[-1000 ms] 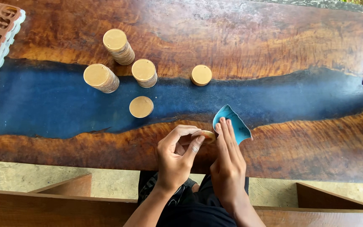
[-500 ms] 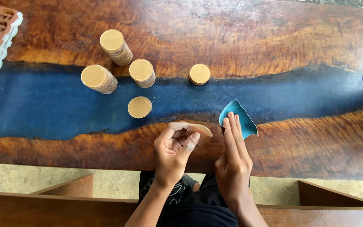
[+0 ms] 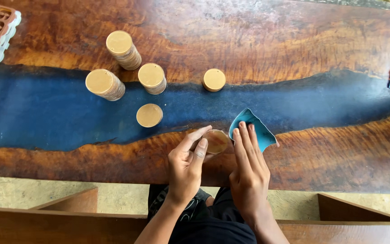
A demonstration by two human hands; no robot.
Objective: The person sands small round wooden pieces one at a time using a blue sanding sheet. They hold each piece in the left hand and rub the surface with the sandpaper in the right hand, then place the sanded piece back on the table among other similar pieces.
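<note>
Sanding under way: disc pinched in left hand, sandpaper pressed by right hand; stacks on bench judged done or waiting, cannot tell which.

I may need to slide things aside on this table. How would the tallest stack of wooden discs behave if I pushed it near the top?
The tallest stack already leans, its layers slightly offset, so a push near the top would likely topple it or shear discs off. The discs look thin and loose, probably light. Spilled discs, being round, might roll across the smooth table.

disc stacks on table, left behind hands' disc
</note>
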